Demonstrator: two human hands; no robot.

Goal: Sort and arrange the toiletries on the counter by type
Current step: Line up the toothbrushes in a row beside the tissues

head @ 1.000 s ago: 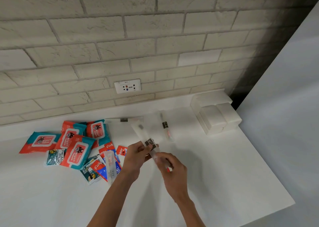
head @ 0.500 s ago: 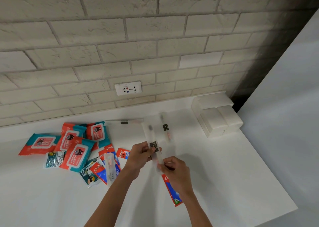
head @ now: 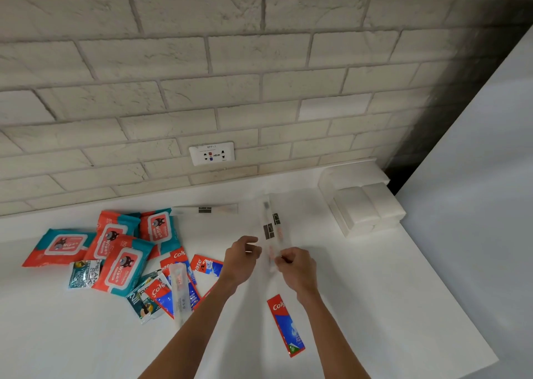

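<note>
Head view: sorting looks partly done, by my reading. The right hand pinches the near end of a clear toothbrush packet, fingers curled on it. The packet points toward the wall and is blurred. The left hand is curled just beside the same packet; cannot tell whether it grips or has let go. A second toothbrush packet lies on the desk alongside, so a toothbrush row seems to be starting mid-desk. A lone toothpaste box lies apart, near the right forearm. White blocks sit stacked in the far right corner. Still unsorted at left is a mixed heap: wipes packs overlapping, sachets, toothpaste boxes and another toothbrush packet lying across them. One more packet rests along the wall under the socket. Most of the work remains: pull the heap apart, then gather the stray brushes and boxes. Bare room lies between the hands and the white blocks, and in the near right. The desk's right edge runs diagonally close by, and the lone box lies not far from the front edge.
</note>
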